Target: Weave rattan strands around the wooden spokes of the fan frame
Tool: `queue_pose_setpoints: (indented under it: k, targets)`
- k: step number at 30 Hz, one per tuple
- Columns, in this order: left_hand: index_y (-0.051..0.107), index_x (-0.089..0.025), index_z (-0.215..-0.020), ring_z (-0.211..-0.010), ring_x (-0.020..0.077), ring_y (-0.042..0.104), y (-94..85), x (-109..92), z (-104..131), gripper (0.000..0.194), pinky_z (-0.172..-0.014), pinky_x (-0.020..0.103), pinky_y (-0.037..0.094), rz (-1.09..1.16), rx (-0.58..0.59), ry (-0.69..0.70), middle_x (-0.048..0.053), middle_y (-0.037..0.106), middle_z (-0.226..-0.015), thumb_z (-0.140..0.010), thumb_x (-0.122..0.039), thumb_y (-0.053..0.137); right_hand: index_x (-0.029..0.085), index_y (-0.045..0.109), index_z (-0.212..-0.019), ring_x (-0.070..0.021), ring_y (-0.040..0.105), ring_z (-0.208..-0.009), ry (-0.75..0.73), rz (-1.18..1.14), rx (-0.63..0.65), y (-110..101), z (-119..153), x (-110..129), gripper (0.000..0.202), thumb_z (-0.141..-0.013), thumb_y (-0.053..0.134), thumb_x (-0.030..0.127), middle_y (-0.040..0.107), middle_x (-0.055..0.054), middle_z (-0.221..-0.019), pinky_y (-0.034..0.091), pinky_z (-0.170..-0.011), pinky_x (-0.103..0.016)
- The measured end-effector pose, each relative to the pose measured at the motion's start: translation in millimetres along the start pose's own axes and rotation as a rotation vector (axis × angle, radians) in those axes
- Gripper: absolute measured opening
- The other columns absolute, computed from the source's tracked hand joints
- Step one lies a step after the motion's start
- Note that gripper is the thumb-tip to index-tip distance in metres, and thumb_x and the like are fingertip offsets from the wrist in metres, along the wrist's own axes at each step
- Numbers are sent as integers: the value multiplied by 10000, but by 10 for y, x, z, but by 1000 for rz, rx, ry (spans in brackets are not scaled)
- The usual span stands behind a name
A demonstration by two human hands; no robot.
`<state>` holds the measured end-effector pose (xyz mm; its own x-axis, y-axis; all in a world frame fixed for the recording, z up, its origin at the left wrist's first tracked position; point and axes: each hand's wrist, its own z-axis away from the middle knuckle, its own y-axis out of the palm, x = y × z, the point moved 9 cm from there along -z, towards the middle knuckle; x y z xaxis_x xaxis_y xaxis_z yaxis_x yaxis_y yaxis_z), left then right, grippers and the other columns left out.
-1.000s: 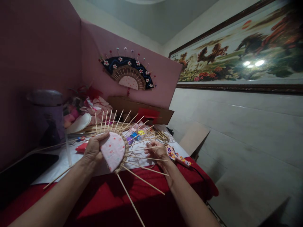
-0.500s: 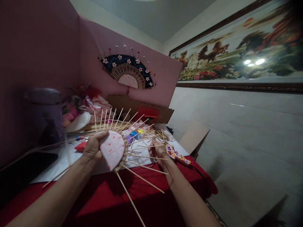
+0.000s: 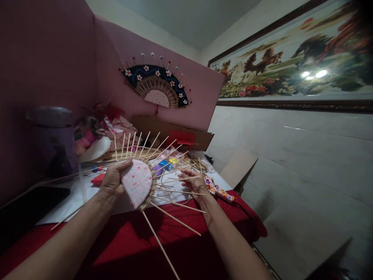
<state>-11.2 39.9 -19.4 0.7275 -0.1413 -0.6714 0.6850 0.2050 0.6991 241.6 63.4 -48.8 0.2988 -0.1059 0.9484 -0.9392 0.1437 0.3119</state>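
Observation:
My left hand (image 3: 113,181) grips the flat left edge of a half-round fan frame (image 3: 137,182), thumb on top. Its centre is covered in pale, red-spotted material. Twisted cord (image 3: 153,190) is woven around the curved rim, and thin wooden sticks (image 3: 175,218) radiate outward from it. Among the right-hand sticks is my right hand (image 3: 194,183), its fingers stretched toward the frame and slightly apart. Sticks cross in front of that hand, so any contact with them is unclear. A loose loop of cord (image 3: 171,200) hangs between the frame and this hand.
A flower-patterned glue gun (image 3: 219,190) lies right of my right hand. Behind are clay packets (image 3: 165,165), a cardboard box (image 3: 140,123) and a paper plate (image 3: 97,149). A dark phone-like slab (image 3: 35,202) and purple jug (image 3: 55,144) stand left. A finished fan (image 3: 157,79) hangs behind.
My right hand's fingers have uncurled and stretched out toward the fan frame. My left hand keeps its grip, and the frame has shifted very slightly left in view.

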Motion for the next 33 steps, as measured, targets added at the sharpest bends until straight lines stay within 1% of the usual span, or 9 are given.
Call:
queue_pose_setpoints:
  k: [5,8,11,13,17,21,28,31,33]
  targets:
    - [605,-148,-742,-540,277,655,13,35,6,78,-530,440,568,-19,27,-32,106,678,-605,-672,-151,573,150,556,-664,-54,461,-345,68,-36,34,33,28,-42,219,-662,716,300,579,18,-501,327,-298,-140]
    - [603,-145,-737,-538,265,655,17,30,13,72,-521,415,568,-20,34,-24,105,683,-617,-670,-144,576,179,477,-620,-35,335,-296,137,-73,70,71,56,-83,315,-735,640,422,476,56,-424,251,-275,-131]
    - [606,-144,-744,-535,272,654,19,35,19,81,-522,428,567,-15,30,-27,99,677,-605,-667,-156,586,203,380,-572,-33,248,-286,181,-110,89,98,72,-104,392,-776,572,476,367,84,-389,185,-264,-130]
    - [608,-143,-747,-526,274,652,16,31,23,87,-522,442,566,-15,18,-22,96,671,-592,-665,-162,590,205,359,-567,-38,250,-298,181,-135,93,111,69,-96,391,-791,560,454,341,88,-401,199,-270,-133]
    - [609,-140,-736,-521,253,651,0,25,36,86,-522,410,570,-14,-14,-14,95,670,-599,-652,-149,598,185,440,-635,-39,340,-353,132,-179,90,116,50,-39,240,-770,612,284,441,61,-497,306,-324,-139]
    - [608,-142,-728,-531,265,652,12,21,28,70,-497,408,566,-25,-2,-12,107,674,-606,-666,-157,577,173,497,-704,-31,319,-339,113,-195,76,96,41,-14,131,-754,615,199,426,73,-485,290,-316,-131]
    - [606,-136,-737,-536,274,652,4,28,13,90,-534,443,567,-35,2,-15,115,682,-615,-651,-157,587,205,318,-537,-22,172,-262,193,-180,19,8,27,-107,463,-803,512,531,299,98,-358,106,-255,-126]
    - [608,-138,-741,-540,280,653,12,38,34,93,-542,456,567,-33,4,-24,115,682,-613,-654,-166,587,211,262,-508,-22,154,-256,192,-188,-2,-19,27,-94,520,-796,478,585,279,96,-336,94,-252,-132]
    - [610,-144,-751,-531,283,651,22,43,47,99,-520,452,564,-28,3,-32,115,680,-604,-661,-177,583,205,289,-506,-24,181,-262,163,-200,-8,-19,31,-52,506,-798,490,566,294,93,-347,111,-255,-131]
